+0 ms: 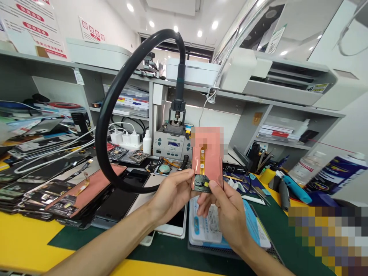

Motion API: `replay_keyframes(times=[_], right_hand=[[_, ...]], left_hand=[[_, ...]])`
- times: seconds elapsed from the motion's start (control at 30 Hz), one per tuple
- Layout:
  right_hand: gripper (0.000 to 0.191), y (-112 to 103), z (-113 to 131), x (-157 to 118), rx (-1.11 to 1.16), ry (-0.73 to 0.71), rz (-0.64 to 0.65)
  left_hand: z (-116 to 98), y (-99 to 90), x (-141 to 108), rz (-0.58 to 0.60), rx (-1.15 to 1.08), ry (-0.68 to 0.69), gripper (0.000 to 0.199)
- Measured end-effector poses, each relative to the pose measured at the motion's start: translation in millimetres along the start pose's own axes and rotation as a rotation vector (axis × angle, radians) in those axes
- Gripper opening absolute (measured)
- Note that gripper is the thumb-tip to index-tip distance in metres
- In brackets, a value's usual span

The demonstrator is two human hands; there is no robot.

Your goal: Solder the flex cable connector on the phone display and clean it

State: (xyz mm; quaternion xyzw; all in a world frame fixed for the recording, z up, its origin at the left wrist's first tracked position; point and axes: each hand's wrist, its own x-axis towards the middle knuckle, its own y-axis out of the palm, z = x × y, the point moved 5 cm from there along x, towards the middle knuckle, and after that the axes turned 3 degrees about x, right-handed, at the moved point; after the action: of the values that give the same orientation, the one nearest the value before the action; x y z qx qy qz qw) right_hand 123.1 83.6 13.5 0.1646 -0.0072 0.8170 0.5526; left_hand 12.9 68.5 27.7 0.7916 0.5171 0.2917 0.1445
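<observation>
Between my two hands a phone screen panel [212,163] is held up, its copper-coloured back facing me. A gold flex cable [202,161] runs down it to a dark patch at the lower edge. My left hand [172,191] grips the panel's lower left edge, thumb along the side. My right hand [227,203] pinches the lower right corner with the thumb on the dark part; its other fingers curl beneath. Below the hands lie a blue-and-white package [207,226] and a white phone [175,226]. The panel's upper part is blurred by pixelation.
Stacked phone screens [71,191] cover the left of the bench. A thick black hose [105,115] arches from a grey hot-air station [169,142] behind the panel. Bottles [335,172] and small tools stand on the right. A printer [287,76] sits on the upper shelf.
</observation>
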Motion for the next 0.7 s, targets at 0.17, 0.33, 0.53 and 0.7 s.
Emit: replay_keyframes(times=[0.17,0.33,0.53,0.7], right_hand=[[0.036,-3.2,1.3,0.9,-0.074,-0.057,-0.019],[0.036,-3.9,1.2,0.4,-0.105,-0.076,-0.022],[0.037,-3.1,-2.2,-1.6,-0.136,-0.117,0.001],[0.034,-3.1,-4.4,-5.1,-0.149,-0.142,0.018]], left_hand=[[-0.7,-0.2,0.2,-0.009,0.017,0.006,0.033],[0.6,-1.5,0.2,-0.04,0.096,0.005,0.026],[2.4,-5.5,-1.5,-0.087,0.149,-0.007,0.019],[1.8,-9.7,-1.6,-0.13,0.153,0.013,0.018]])
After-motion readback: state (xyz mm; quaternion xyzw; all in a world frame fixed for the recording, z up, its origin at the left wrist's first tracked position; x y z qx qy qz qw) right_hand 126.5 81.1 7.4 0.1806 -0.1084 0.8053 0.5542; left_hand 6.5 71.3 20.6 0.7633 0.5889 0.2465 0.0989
